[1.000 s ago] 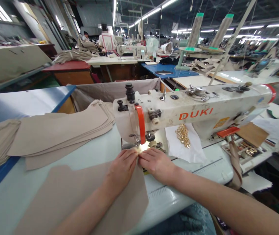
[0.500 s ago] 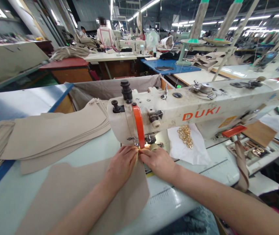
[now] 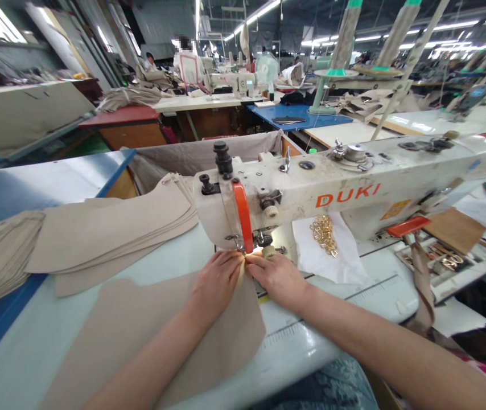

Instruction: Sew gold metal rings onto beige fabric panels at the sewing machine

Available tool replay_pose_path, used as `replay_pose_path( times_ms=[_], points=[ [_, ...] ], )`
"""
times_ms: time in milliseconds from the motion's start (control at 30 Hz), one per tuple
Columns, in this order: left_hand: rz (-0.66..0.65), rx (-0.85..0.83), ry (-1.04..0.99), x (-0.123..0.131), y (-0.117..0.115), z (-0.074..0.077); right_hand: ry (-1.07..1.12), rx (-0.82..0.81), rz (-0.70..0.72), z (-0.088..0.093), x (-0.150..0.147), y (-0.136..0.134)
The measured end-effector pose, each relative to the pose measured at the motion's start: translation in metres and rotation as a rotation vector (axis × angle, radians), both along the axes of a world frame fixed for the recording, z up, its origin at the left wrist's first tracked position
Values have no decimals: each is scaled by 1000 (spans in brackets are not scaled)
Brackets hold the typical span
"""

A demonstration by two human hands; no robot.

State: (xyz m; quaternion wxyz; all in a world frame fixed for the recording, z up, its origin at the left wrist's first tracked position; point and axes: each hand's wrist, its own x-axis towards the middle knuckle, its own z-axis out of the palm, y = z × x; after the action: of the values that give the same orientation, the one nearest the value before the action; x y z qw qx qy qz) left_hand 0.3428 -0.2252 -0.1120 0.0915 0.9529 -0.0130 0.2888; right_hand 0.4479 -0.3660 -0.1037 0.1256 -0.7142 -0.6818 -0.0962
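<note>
A flat beige fabric panel (image 3: 140, 324) lies on the pale table of a white DUKI sewing machine (image 3: 294, 193), its upper right corner at the needle area. My left hand (image 3: 217, 279) is closed on the panel's edge just left of the presser foot, fingers together and pointing toward the needle. From the right, my right hand (image 3: 279, 282) pinches the same edge, close beside the left fingertips. An orange guard (image 3: 243, 213) stands in front of the needle, and a small lamp glow lights the spot. The exact stitching point is hidden by fingers and guard.
Stacked beige panels (image 3: 110, 233) lie to the left, with another pile (image 3: 4, 256) beyond. Right of the needle, gold metal rings (image 3: 323, 234) rest on a white cloth (image 3: 349, 262). A parts tray (image 3: 448, 267) sits at the right. Another person (image 3: 189, 68) is in the background.
The camera view has shifted slightly, so the panel stacks appear farther right. Both hands remain at the needle on the panel, with hardly any visible movement.
</note>
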Motion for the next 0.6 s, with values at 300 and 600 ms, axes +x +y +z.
replay_pose_path(
  times_ms=[300, 600],
  points=[
    [51, 16, 75, -11, -3, -5, 27, 88, 125, -3, -3, -11],
    [-4, 165, 164, -16, -2, -8, 32, 39, 141, -2, -3, -10]
  ],
)
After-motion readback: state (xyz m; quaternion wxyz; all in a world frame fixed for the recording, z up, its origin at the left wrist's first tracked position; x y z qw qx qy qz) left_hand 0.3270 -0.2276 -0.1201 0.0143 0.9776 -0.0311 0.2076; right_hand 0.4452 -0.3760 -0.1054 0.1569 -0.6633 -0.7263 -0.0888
